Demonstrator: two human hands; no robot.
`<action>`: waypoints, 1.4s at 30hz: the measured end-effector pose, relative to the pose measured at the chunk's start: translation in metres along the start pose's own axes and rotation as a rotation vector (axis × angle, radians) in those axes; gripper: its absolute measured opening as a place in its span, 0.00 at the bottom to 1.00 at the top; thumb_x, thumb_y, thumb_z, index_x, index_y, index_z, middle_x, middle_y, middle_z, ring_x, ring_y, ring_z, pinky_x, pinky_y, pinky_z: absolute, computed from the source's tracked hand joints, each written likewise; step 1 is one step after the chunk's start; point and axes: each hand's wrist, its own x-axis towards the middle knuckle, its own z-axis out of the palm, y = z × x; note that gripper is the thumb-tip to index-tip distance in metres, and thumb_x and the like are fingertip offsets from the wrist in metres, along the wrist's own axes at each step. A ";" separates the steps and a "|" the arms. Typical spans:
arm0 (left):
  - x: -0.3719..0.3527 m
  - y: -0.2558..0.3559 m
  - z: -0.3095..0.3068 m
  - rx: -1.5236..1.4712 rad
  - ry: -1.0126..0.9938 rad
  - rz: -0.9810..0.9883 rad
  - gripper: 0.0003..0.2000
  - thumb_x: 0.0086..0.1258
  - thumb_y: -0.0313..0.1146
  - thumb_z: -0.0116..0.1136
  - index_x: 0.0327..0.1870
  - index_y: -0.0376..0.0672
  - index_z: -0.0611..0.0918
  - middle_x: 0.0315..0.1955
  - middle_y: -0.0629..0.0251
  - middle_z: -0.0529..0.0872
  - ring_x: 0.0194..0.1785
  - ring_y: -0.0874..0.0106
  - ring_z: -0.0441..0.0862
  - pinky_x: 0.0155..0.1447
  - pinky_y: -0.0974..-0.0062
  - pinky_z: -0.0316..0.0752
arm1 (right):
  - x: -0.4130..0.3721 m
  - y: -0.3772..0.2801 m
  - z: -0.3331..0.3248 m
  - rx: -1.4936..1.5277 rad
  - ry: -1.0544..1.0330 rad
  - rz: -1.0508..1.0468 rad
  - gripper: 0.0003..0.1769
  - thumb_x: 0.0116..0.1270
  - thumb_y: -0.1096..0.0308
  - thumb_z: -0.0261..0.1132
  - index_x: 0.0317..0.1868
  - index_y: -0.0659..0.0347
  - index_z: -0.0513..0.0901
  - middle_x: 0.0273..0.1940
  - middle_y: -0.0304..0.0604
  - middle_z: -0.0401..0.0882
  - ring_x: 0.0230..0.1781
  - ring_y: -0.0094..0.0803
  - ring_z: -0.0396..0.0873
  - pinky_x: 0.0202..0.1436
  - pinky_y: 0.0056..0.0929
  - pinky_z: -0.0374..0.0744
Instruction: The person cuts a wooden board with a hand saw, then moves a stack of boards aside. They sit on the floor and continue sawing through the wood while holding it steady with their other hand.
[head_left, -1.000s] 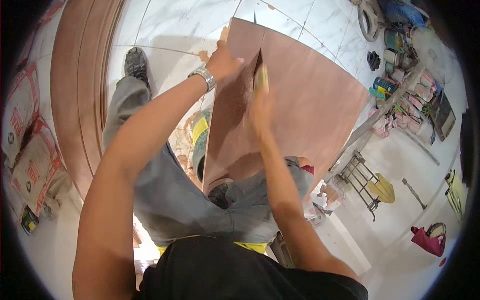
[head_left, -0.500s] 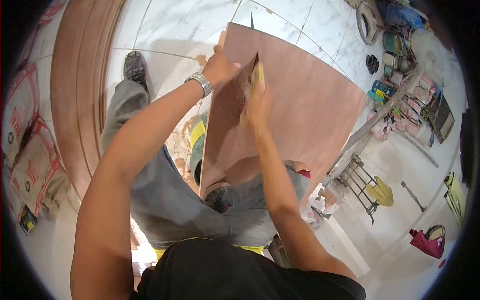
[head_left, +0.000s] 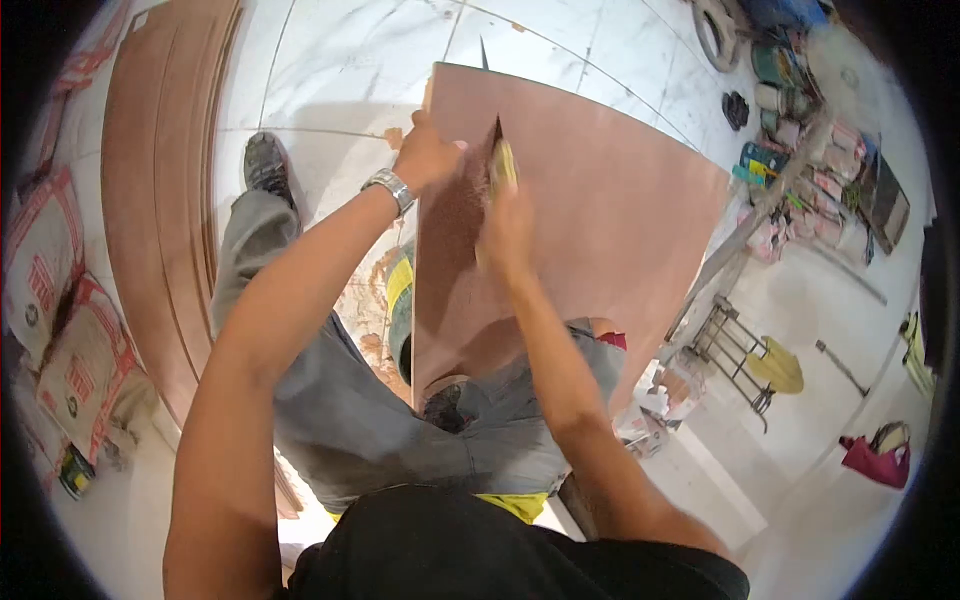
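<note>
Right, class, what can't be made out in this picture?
Head view:
Grip of the saw: partly covered by the right hand.
Middle of its blade: hidden by the board.
Rest of the green container: behind the board.
Small print on the sacks: too small.
Blue bundle: cut by top edge.

I get the right hand (head_left: 510, 228) blurred on the handsaw (head_left: 504, 168); the wood panel (head_left: 610, 200) hides most of the blade (head_left: 497, 133) and part of the green bucket (head_left: 400, 298); the red-and-white sacks (head_left: 45, 265) run out of my view at left.
</note>
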 end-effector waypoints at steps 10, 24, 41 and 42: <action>0.021 -0.044 0.030 -0.258 0.364 0.122 0.31 0.74 0.56 0.53 0.52 0.26 0.78 0.48 0.36 0.85 0.55 0.45 0.83 0.61 0.54 0.74 | 0.057 0.019 -0.002 -0.199 -0.196 -0.233 0.28 0.79 0.46 0.51 0.52 0.69 0.73 0.37 0.58 0.82 0.39 0.49 0.83 0.46 0.45 0.78; 0.001 -0.010 0.047 0.187 0.683 -0.086 0.39 0.73 0.64 0.44 0.52 0.26 0.83 0.51 0.32 0.84 0.60 0.39 0.80 0.66 0.52 0.72 | 0.068 0.064 -0.226 1.333 -0.742 -0.328 0.30 0.78 0.56 0.57 0.72 0.68 0.69 0.47 0.68 0.86 0.46 0.52 0.88 0.60 0.46 0.80; 0.010 -0.014 0.048 0.271 0.695 -0.085 0.39 0.78 0.63 0.34 0.53 0.28 0.84 0.52 0.33 0.84 0.61 0.39 0.79 0.67 0.52 0.71 | 0.054 0.023 -0.103 0.079 -0.286 -0.442 0.29 0.75 0.60 0.55 0.68 0.71 0.69 0.58 0.71 0.77 0.59 0.66 0.76 0.65 0.52 0.74; 0.011 -0.018 0.046 0.244 0.694 -0.085 0.39 0.78 0.62 0.35 0.53 0.28 0.84 0.52 0.34 0.84 0.61 0.40 0.79 0.67 0.52 0.71 | 0.046 0.018 -0.091 0.125 -0.338 -0.397 0.30 0.75 0.59 0.55 0.69 0.72 0.68 0.61 0.72 0.75 0.62 0.65 0.75 0.68 0.52 0.72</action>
